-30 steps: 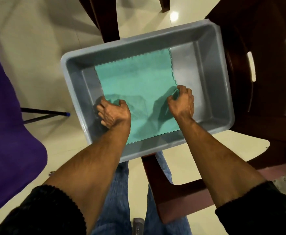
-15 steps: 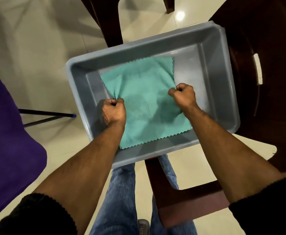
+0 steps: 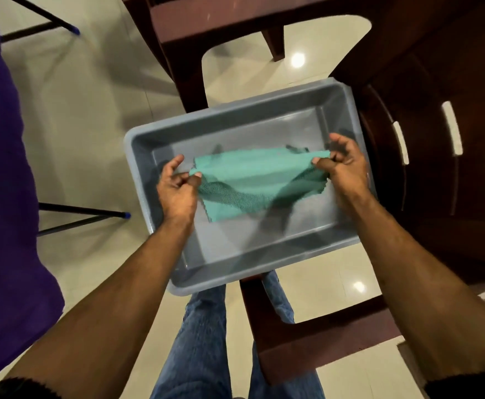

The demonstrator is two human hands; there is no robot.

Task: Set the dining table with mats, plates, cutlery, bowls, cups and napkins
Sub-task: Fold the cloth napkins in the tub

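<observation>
Both hands, left [image 3: 178, 187] and right [image 3: 346, 165], each pinch an edge of the green napkin [image 3: 252, 180] lifted above the grey tub [image 3: 264, 254], walls close around.

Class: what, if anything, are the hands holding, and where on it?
Both hold the green cloth: left hand pinches its left end, right hand its right end, above the grey tub.

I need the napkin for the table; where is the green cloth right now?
In the head view, the green cloth hangs mid-frame over the grey tub, pinched between the left hand and right hand.
</observation>
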